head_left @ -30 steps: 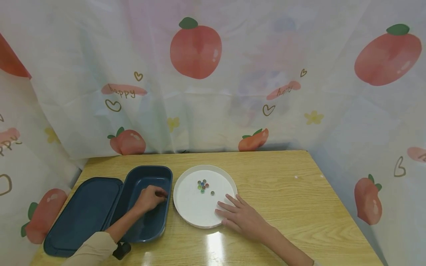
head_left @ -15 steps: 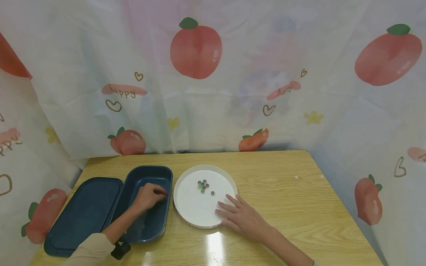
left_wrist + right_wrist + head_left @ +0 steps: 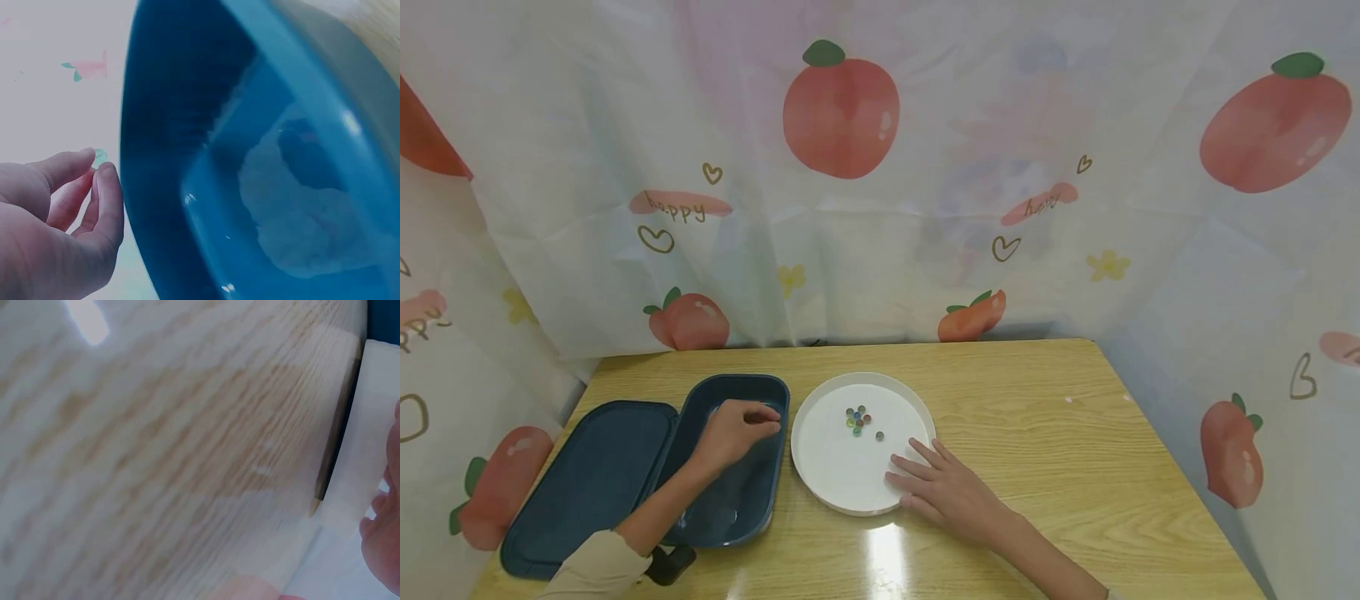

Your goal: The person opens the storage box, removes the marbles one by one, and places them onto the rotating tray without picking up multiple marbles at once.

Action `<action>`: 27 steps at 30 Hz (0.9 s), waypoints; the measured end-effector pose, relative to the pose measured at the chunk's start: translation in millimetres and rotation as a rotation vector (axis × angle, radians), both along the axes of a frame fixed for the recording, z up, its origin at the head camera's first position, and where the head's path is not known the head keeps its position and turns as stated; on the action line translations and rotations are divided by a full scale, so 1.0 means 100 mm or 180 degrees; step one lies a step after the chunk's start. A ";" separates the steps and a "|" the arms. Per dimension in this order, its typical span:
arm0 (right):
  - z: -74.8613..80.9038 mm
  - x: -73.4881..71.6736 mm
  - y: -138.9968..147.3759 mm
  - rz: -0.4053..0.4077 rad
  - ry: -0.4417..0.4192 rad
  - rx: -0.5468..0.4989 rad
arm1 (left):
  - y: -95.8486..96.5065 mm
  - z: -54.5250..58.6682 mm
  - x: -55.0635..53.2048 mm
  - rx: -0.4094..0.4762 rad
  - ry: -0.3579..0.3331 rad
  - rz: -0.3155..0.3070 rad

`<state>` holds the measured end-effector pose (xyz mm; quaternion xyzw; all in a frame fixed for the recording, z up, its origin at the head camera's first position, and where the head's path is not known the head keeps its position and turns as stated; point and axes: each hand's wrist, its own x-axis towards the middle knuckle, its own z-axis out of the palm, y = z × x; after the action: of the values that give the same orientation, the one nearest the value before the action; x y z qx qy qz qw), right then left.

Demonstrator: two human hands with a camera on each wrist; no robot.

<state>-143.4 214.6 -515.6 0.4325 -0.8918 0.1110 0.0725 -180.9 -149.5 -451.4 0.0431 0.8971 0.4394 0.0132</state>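
Note:
My left hand [image 3: 728, 435] is over the deep dark blue box [image 3: 748, 517], near its right wall. In the left wrist view, thumb and fingertips pinch a small greenish glass marble [image 3: 100, 157], partly covered by the fingers. On the right, my right hand [image 3: 951, 496] lies with fingers spread across the rim of a round white tray [image 3: 838, 479]. Several coloured marbles [image 3: 857, 421] are clustered on that tray, and one dark marble [image 3: 879, 436] sits a little apart. The right wrist view catches only part of the hand [image 3: 384, 531] beside the tray wall [image 3: 369, 444].
A dark blue lid [image 3: 591, 475] lies left of the box, against its side. A black wrist device [image 3: 670, 567] hangs under the left sleeve. The wooden table [image 3: 1037, 433] extends to the right, and a fruit-patterned curtain [image 3: 910, 250] hangs behind it.
My left hand has risen from low inside the box to near its upper part, moving slightly away from me. The right hand, tray and marbles stay where they were.

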 end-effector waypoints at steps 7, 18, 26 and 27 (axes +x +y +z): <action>0.00 0.01 0.00 -0.0009 0.0033 -0.0035 | 0.19 0.07 -0.03 0.0126 0.0117 -0.0013; -0.01 0.00 -0.01 0.0016 0.0099 -0.0041 | 0.51 0.09 -0.18 0.0332 0.0243 -0.0067; 0.01 0.00 0.00 -0.0014 0.0001 -0.0017 | 0.72 0.04 -0.30 0.0411 0.0273 -0.0104; 0.01 0.01 0.00 -0.0018 -0.0009 -0.0014 | 0.75 0.04 -0.31 0.0429 0.0273 -0.0108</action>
<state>-142.9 214.2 -514.9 0.4297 -0.8929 0.1133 0.0725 -212.2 -74.9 -447.1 0.0779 0.8644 0.4963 -0.0208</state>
